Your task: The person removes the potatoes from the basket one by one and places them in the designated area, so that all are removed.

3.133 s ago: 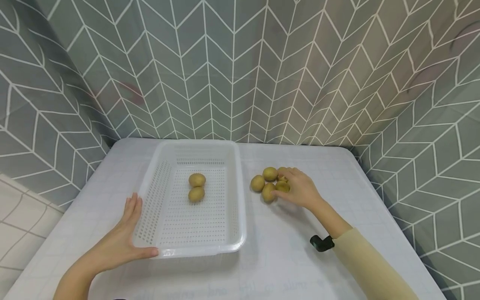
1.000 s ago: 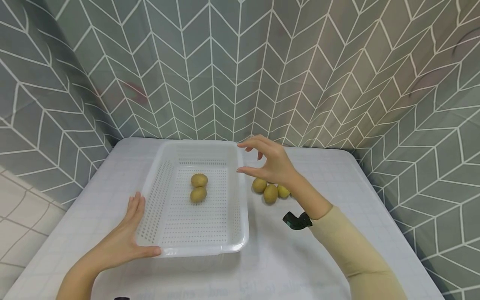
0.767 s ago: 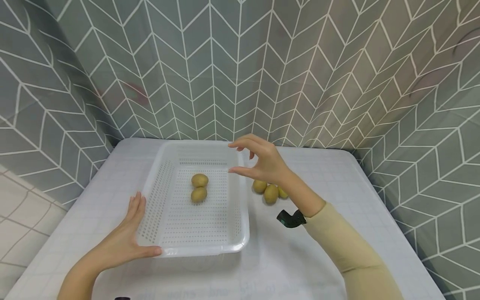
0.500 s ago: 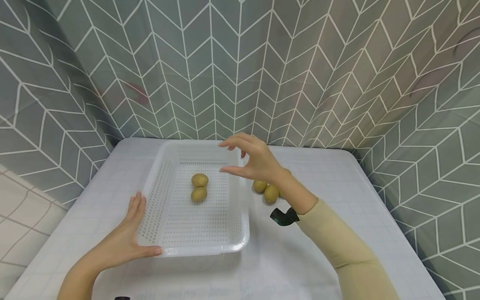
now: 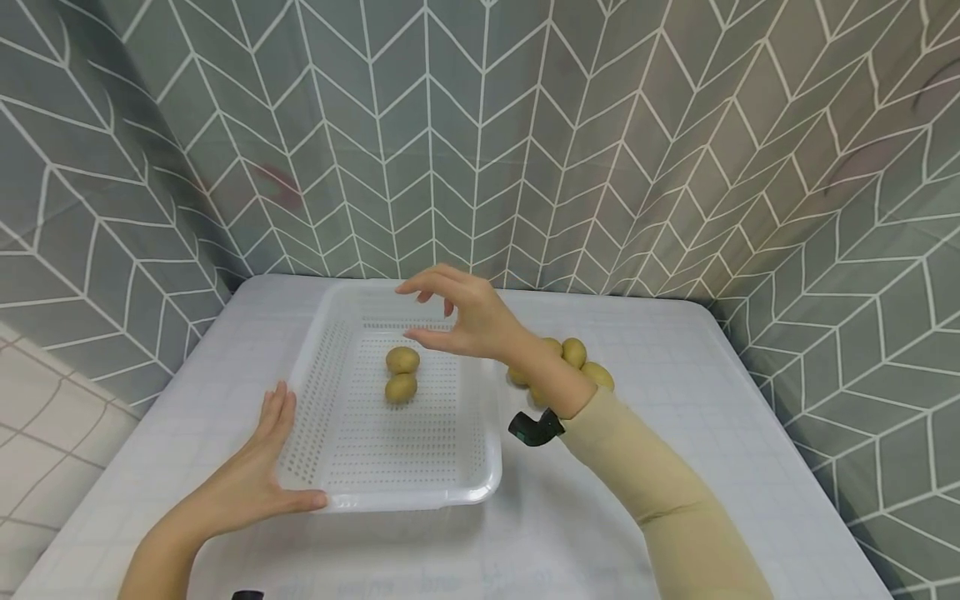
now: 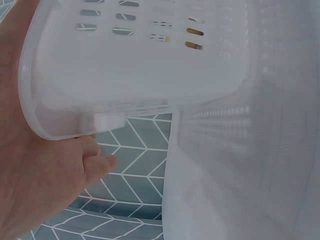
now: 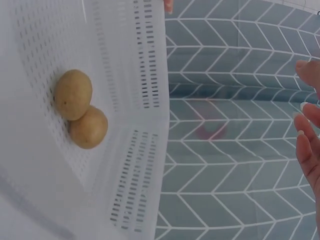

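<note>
Two potatoes (image 5: 401, 375) lie touching in a white perforated plastic basket (image 5: 405, 501); the right wrist view also shows both potatoes (image 7: 80, 107). My left hand (image 5: 243, 471) rests against the basket's near left corner, fingers straight along the left side and thumb on the front rim. The left wrist view shows this hand (image 6: 45, 175) at the rim of the basket (image 6: 125, 70). My right hand (image 5: 468, 317) is over the basket's far right part, thumb and fingers spread in a C with nothing between them. Its fingertips (image 7: 301, 140) show at the right wrist view's edge.
Several more potatoes (image 5: 597, 375) lie grouped on the white-covered table (image 5: 675, 433) right of the basket, partly hidden behind my right forearm. A grey curtain (image 5: 480, 150) with white chevron lines stands around the table's back and sides. A black wrist camera (image 5: 536, 428) sits at my right wrist.
My right hand has moved from the potato group up and left to over the basket, fingers spread. The two potatoes in the basket and my left hand stay in place.
</note>
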`<state>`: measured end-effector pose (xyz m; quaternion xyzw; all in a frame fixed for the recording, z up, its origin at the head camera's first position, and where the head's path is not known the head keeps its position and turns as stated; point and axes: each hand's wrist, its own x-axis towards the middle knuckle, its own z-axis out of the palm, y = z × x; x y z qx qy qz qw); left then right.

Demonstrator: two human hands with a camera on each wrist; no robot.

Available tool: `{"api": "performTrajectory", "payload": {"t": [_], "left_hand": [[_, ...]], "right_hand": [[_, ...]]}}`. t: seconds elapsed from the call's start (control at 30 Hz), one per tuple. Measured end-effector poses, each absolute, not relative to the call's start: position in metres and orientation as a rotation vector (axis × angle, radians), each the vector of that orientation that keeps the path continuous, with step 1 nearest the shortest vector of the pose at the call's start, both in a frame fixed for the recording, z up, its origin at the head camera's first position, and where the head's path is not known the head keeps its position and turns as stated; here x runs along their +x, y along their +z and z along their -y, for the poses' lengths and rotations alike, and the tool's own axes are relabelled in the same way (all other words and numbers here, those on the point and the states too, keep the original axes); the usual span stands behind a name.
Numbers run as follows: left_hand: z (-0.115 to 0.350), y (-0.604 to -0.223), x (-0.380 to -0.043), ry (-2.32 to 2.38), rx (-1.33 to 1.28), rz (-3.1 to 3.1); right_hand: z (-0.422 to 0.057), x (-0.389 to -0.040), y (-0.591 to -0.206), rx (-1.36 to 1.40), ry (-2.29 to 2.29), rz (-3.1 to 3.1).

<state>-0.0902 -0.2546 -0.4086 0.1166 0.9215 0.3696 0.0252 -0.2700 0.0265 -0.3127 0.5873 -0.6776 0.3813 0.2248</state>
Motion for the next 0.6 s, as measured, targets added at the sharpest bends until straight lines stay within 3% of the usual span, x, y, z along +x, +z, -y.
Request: {"api": "performTrajectory", "payload": {"t": [0.6], "left_hand": [[0.256, -0.407, -0.090, 1.143, 0.322, -2.831]], "right_hand": [[0.020, -0.270, -0.329, 1.677, 1.100, 1.990]]}}
